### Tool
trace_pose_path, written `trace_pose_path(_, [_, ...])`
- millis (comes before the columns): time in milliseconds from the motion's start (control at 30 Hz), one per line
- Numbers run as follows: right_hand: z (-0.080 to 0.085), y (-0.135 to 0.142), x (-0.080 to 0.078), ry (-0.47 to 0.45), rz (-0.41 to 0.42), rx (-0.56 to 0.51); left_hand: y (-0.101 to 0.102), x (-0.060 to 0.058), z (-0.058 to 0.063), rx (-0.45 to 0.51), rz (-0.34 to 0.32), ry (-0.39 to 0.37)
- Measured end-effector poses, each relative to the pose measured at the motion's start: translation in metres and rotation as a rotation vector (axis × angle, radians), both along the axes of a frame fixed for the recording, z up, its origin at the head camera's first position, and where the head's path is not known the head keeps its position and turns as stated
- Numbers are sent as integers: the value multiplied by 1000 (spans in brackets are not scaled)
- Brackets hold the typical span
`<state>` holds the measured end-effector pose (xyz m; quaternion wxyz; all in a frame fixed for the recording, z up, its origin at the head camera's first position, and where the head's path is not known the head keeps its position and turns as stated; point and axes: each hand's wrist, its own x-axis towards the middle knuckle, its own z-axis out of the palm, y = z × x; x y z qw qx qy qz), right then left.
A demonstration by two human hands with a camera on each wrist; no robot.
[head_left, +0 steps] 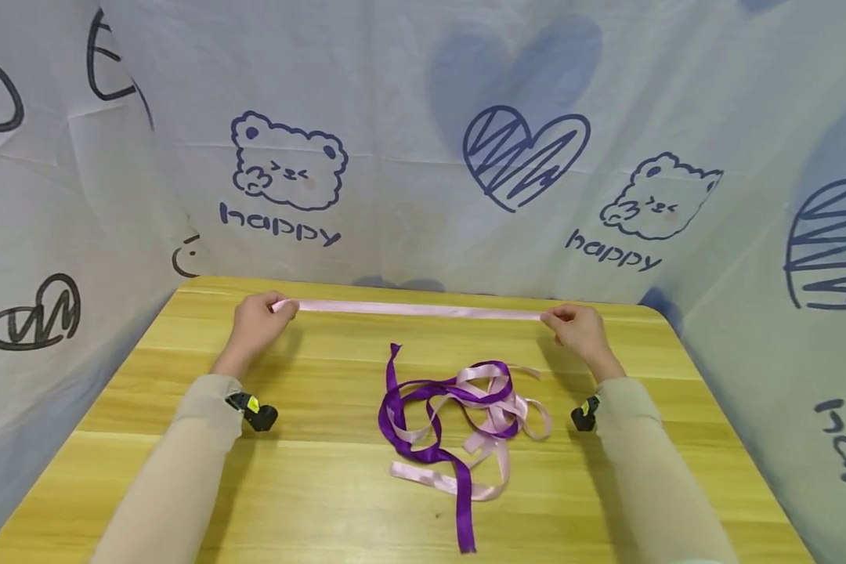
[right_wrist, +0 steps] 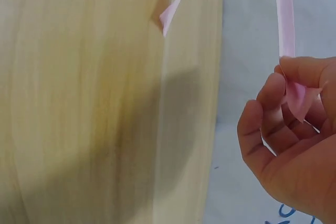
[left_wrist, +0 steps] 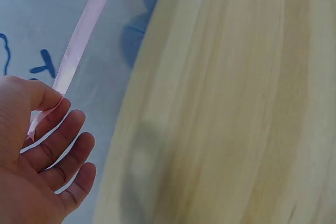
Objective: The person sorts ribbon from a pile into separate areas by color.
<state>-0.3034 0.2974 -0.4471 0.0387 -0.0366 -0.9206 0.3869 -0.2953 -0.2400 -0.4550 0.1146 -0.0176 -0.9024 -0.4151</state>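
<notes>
A light pink ribbon (head_left: 416, 310) is stretched nearly straight between both hands, above the far part of the table. My left hand (head_left: 259, 323) pinches one end between thumb and index finger; in the left wrist view a short tail of ribbon (left_wrist: 34, 124) shows behind the thumb and the other fingers are spread. My right hand (head_left: 580, 333) pinches the opposite end, its short loose tail (right_wrist: 300, 100) folding inside the palm. Nearer me on the table lies a loose tangle of a purple ribbon (head_left: 465, 501) and pink ribbon (head_left: 430, 476).
The wooden table (head_left: 310, 486) has rounded far corners. White cloth (head_left: 395, 102) printed with hearts, bears and lettering hangs behind it and on both sides. A small black camera (head_left: 261, 415) sits at the left wrist, another camera (head_left: 584, 415) at the right.
</notes>
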Motion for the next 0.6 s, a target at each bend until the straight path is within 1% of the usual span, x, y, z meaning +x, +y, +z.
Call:
trace_pose_path(100, [-2,5,-3,-9,-44,-21,5,-8,-6,17,24,0])
trace_pose_path(200, [-6,5,-6,-21,-74,-35,7,-10,-10,13,59,9])
trace_pose_path(433, [-10,8,-12,-47,-125,-43,12,-17,-11,20,104,-11])
trace_pose_path(600, [-14,12,-17,-59,-135,8,12,-22,-12,14,120,-30])
